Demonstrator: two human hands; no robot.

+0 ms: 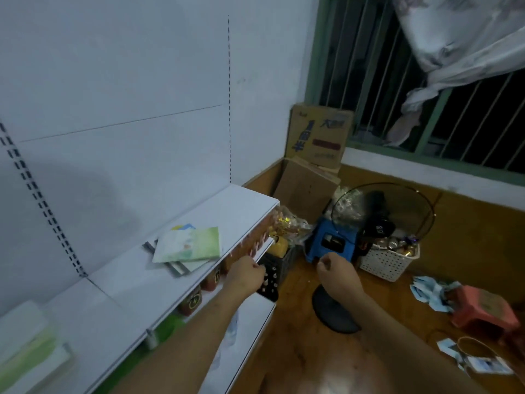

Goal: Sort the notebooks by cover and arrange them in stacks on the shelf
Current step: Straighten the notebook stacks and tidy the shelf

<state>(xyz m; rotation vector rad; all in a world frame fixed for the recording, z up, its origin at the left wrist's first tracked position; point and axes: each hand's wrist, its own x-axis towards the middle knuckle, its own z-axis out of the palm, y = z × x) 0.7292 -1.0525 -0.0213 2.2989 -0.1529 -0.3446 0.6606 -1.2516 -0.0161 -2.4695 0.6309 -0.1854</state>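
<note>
- So both your hands are out in front of the shelf (159, 282) edge with nothing in them: left hand (246, 275) is a loose fist right at the front lip, right hand (336, 273) is curled up too, out over the floor and well apart from any notebook. Fingers are folded in on both, holding nothing.
- The messy pile (184, 248) sits on the top shelf, toward its right end, just behind your left hand. The green-and-white notebook (189, 244) lies flat on top; under it a blue-and-yellow cover (183, 226) and what looks like a white cover peek out, fanned at different angles.
- The top notebook's long axis runs roughly along the shelf, left to right, twisted a bit so its near-right corner pokes close to the front edge. Can't tell which side the spine is on.
- A second stack (31, 339) with a greenish cover sits at the far left of the shelf, blurry but flat. Probably where the green one belongs.
- My guess for doing this step well: open your left hand and take the top notebook by its near long edge, thumb on top, so the ones below don't slide off the front.
- Then square it to the far-left stack, edges parallel to the shelf front.
</note>
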